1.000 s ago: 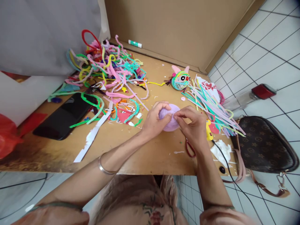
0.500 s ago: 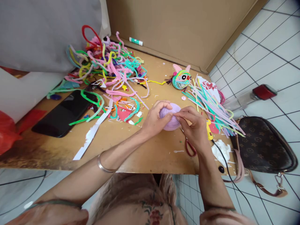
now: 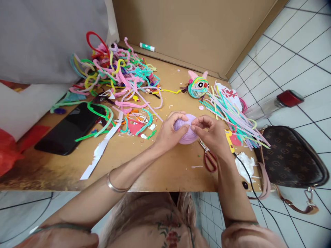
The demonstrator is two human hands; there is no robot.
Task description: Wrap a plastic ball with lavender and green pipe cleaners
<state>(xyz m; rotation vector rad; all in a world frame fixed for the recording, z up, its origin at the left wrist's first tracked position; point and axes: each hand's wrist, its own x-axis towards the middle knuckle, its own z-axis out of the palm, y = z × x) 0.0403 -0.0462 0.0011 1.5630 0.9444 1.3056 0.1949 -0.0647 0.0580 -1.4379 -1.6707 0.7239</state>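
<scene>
Scissors on table beside right hand; lowering it could knock them | left hand grips purple ball over table; slack hold could let it unwind | right fingertips at ball, pinch unclear

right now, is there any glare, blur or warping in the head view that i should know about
Head view: soft light, no harsh glare on the purple coil; head view: coil rings readable, finer texture smeared; head view: apparent wide-angle stretch toward the edges, around the brown bag, and a darkened top right corner.
</scene>
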